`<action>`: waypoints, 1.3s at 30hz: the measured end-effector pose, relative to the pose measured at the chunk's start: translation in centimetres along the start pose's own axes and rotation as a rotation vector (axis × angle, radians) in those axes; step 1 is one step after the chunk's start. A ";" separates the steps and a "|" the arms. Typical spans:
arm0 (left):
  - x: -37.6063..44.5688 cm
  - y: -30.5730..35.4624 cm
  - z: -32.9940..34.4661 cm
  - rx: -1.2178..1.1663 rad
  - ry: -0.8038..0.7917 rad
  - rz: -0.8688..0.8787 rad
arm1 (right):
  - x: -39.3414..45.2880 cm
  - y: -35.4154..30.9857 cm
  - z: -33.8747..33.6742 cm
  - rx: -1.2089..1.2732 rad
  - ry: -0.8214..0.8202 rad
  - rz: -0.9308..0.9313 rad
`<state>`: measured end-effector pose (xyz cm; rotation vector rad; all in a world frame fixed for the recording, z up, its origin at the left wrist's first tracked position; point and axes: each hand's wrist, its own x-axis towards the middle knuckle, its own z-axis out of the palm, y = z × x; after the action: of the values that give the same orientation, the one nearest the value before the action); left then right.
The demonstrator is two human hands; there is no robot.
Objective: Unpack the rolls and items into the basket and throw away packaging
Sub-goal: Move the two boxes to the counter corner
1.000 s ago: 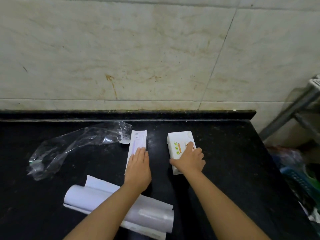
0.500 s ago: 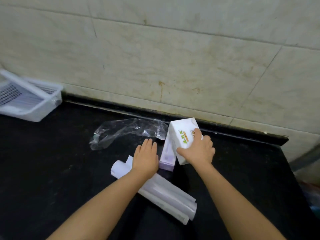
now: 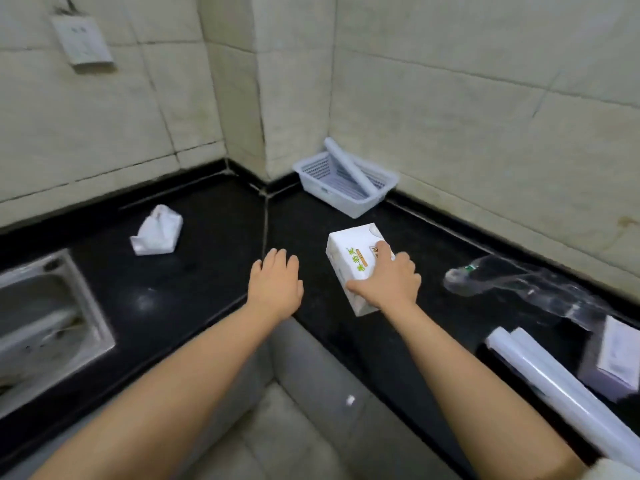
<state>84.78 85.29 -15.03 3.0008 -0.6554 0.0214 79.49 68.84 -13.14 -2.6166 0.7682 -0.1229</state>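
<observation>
A person's right hand (image 3: 388,282) clasps a white carton (image 3: 356,265) printed with green characters, fingers wrapped over its top and thumb along its near side, carrying it above the black countertop (image 3: 194,271) toward a white plastic basket (image 3: 346,188) tucked into the tiled corner. The basket lies straight ahead of and beyond the box, nearer the right hand than the left, and already holds one white roll (image 3: 349,171) leaning aslant across it. The carton's long axis points roughly from the wrist toward the basket. The left hand (image 3: 275,282) is empty, fingers spread and loosely extended, palm down beside the carton without touching it. Half a second ago the carton sat close to the wall among the other goods with the basket far off to the left; now the view has swung round, and the clear plastic wrapper (image 3: 519,285), a second roll (image 3: 561,386) and a lilac box (image 3: 613,362) are behind at the right. A crumpled white wrapper (image 3: 156,232) lies near a steel sink (image 3: 45,334).
</observation>
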 end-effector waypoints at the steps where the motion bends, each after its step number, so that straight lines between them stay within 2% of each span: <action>1: -0.3 -3.0 -0.2 0.005 -0.003 -0.042 | -0.1 -2.6 1.3 -0.009 -0.018 -0.036; 5: -1.0 -13.3 -0.8 -0.020 -0.048 -0.213 | -0.1 -11.7 6.2 -0.053 -0.093 -0.177; 10: -0.4 -22.7 -0.1 -0.041 -0.073 -0.383 | 1.9 -21.1 11.9 -0.080 -0.184 -0.296; 20: 9.8 -36.3 0.8 -0.024 -0.077 -0.509 | 14.9 -33.8 20.0 -0.103 -0.213 -0.367; 28: 17.6 -40.0 3.2 -0.094 -0.241 -0.443 | 23.1 -37.3 23.1 -0.184 -0.236 -0.320; 34: 22.9 -40.9 4.7 -0.117 -0.254 -0.380 | 28.0 -36.5 23.5 -0.243 -0.199 -0.311; 39: 26.0 -40.1 6.7 -0.172 -0.258 -0.440 | 33.8 -36.5 24.8 -0.314 -0.224 -0.347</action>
<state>125.07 110.35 -23.61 2.9284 0.0046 -0.4263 131.10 87.55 -21.92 -2.9723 0.2688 0.2069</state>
